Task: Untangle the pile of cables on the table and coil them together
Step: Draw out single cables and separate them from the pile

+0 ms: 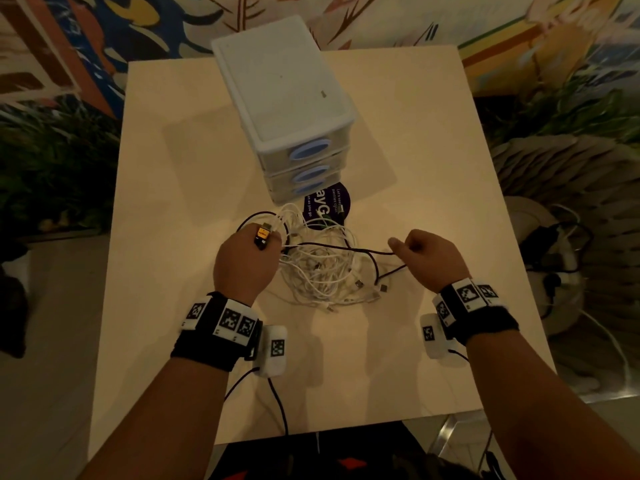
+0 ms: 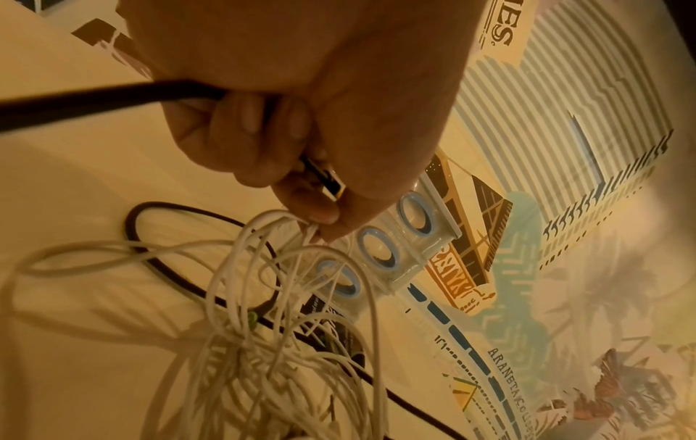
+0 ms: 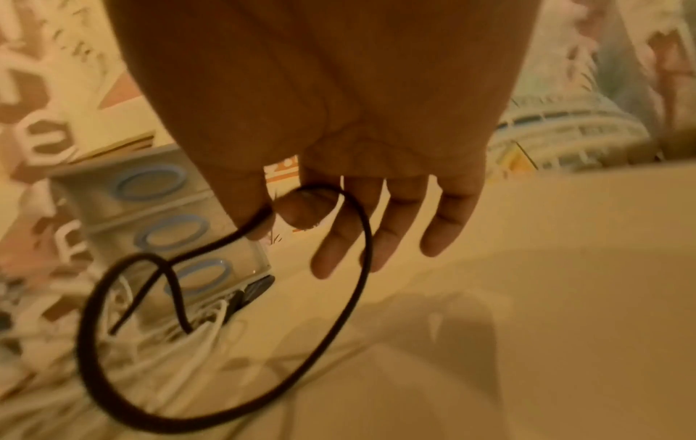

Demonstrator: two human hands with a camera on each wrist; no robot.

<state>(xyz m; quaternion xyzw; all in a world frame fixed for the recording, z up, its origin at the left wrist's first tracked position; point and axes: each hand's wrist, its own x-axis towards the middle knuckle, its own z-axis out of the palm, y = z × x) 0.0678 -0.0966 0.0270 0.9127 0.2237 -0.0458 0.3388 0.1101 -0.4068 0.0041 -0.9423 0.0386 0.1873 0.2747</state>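
A tangle of white cables [image 1: 322,271] lies mid-table [image 1: 180,174], with a thin black cable [image 1: 332,245] threaded across it. My left hand [image 1: 266,242] hovers at the pile's left edge. It grips a black-and-yellow plug [image 1: 262,234], and in the left wrist view that plug [image 2: 327,181] sits between thumb and fingers with white strands [image 2: 263,327] hanging below. My right hand [image 1: 398,247] is to the right of the pile. Its thumb and forefinger [image 3: 301,208] pinch the black cable [image 3: 361,268], which loops down to the heap; the other fingers hang straight.
A white three-drawer unit [image 1: 287,98] with blue oval handles stands just behind the pile, partly over a dark round sticker [image 1: 330,202]. Black wrist-camera leads [image 1: 278,403] trail off the near table edge. Bare tabletop [image 1: 426,150] lies to the right of the drawers.
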